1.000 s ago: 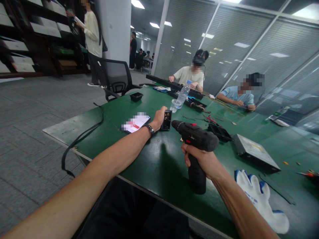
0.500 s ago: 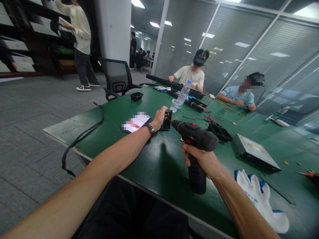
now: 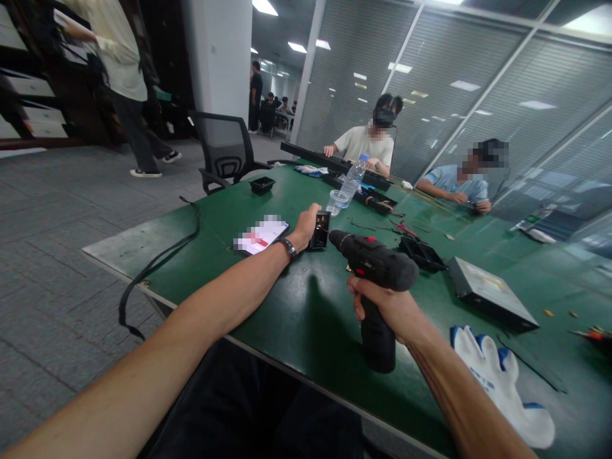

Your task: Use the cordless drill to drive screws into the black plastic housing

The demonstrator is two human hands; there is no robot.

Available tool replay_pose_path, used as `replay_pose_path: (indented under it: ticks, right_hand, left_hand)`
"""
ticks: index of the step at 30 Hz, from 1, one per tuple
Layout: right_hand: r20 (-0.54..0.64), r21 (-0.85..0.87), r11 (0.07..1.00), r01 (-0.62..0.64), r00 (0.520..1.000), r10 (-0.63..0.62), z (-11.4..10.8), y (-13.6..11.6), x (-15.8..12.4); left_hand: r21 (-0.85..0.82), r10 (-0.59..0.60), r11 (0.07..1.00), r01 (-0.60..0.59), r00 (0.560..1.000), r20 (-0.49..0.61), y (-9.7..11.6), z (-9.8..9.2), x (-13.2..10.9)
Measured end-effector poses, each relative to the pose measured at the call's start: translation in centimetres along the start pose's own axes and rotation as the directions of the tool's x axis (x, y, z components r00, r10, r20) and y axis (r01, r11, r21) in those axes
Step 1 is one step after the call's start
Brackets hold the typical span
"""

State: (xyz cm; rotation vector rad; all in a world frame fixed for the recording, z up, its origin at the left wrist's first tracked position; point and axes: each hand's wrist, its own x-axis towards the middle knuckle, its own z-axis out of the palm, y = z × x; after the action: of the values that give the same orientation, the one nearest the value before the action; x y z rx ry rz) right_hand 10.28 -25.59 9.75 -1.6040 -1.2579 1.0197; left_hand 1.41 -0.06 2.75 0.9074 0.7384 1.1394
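Observation:
My right hand (image 3: pixel 377 299) is wrapped round the grip of a black cordless drill (image 3: pixel 377 261), whose chuck points left. Facing that chuck is a small black box-shaped part (image 3: pixel 320 231), standing on the green table (image 3: pixel 268 325). My left hand (image 3: pixel 306 228) grips this part from its left side, with a dark band on the wrist. Between chuck and part, the bit is too small to make out clearly. A phone with a lit screen (image 3: pixel 262 236) lies just left of my left hand.
Behind the part stand a clear cup (image 3: pixel 337 200) and a bottle (image 3: pixel 354 177). Rightward lie a black tray (image 3: pixel 421 254), a metal box (image 3: pixel 492 292) and a white-blue glove (image 3: pixel 502 382). Two people sit across the table; a strap (image 3: pixel 157 261) hangs over the left edge.
Both hands, the drill and the black part look unmoved. The person standing at the back left has moved left and nearer.

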Motion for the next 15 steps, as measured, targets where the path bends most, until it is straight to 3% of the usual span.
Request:
replay_pose_path:
  ticks: [15]
  right_hand:
    - [0.011, -0.024, 0.999, 0.03, 0.999, -0.03, -0.26, 0.81, 0.19]
  left_hand:
    - [-0.008, -0.003, 1.0, 0.003, 1.0, -0.014, -0.36, -0.15, 0.59]
